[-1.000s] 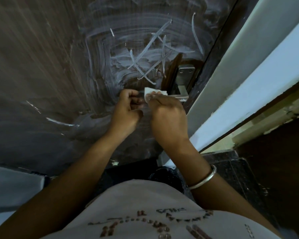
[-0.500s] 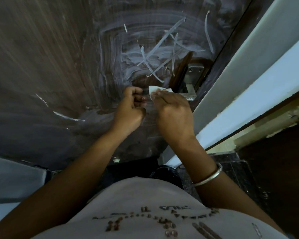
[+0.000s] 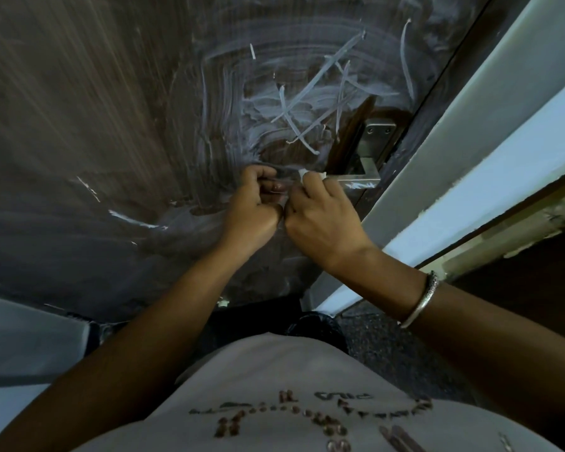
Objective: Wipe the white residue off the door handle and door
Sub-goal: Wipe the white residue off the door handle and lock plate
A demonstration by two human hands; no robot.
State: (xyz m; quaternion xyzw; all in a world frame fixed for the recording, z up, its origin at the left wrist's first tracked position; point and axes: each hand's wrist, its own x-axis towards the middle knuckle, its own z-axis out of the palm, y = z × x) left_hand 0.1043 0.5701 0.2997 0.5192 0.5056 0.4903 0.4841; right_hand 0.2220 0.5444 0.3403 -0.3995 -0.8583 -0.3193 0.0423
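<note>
A dark wooden door (image 3: 111, 125) fills the view, smeared with white residue (image 3: 307, 99) in swirls and streaks left of the lock. A metal door handle (image 3: 359, 182) juts out from its plate (image 3: 377, 138) and carries a small white smear. My right hand (image 3: 323, 216) pinches a small white cloth (image 3: 310, 175) against the free end of the handle. My left hand (image 3: 255, 207) is curled close beside it, fingers bent at the handle's tip; whether it holds anything is hidden.
The pale door frame (image 3: 470, 158) runs diagonally on the right, with a worn wall edge (image 3: 535, 223) beyond it. Dark speckled floor (image 3: 388, 347) lies below. A silver bangle (image 3: 421, 298) sits on my right wrist. More white streaks (image 3: 131, 220) mark the lower left of the door.
Both hands stay at the handle's end. My right hand has closed further over the cloth, so less of it shows, and the two hands now touch.
</note>
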